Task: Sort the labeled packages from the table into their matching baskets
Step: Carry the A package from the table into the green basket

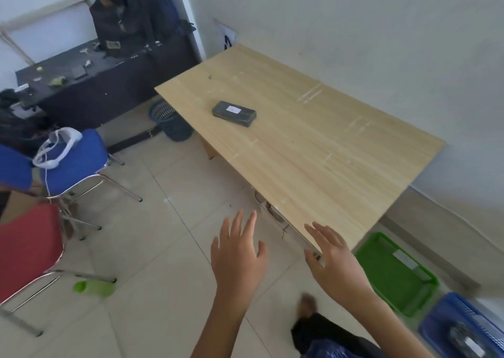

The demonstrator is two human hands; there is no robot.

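1. Both hands, left [237,256] and right [336,262], hover empty with fingers spread, near the tabletop [313,150] corner.
2. One labeled package [234,113] lies far-left, probably the next pick.
3. Green basket [395,273] and blue basket [463,327] wait on the floor, right.

You see a matt, pale wood-grain table [313,150], a dark plastic-wrapped package [234,113] with a white paper label, and slotted plastic baskets: green [392,273], blue [461,327].

Both forearms are bare, with no sleeves, watch or rings showing on the left hand [238,259] or the right hand [336,259]. Lower down, a dark trouser leg [321,333] covers one leg, a bare foot [308,304] showing past it, blurred.
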